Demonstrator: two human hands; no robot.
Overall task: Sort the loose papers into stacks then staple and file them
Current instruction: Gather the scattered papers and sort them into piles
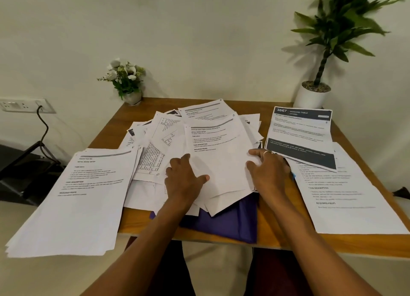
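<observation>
Papers' top sheet (218,155) runs lengthwise away, heading far, left hand (184,178) and right hand (268,171) pressing flat-fingered.

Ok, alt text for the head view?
Two hands rest on a messy pile of papers on a wooden table: left hand flat on top, right hand at its right edge. A left stack and right stack flank it, a folder shows beneath, and a flower pot and plant stand behind.
</observation>
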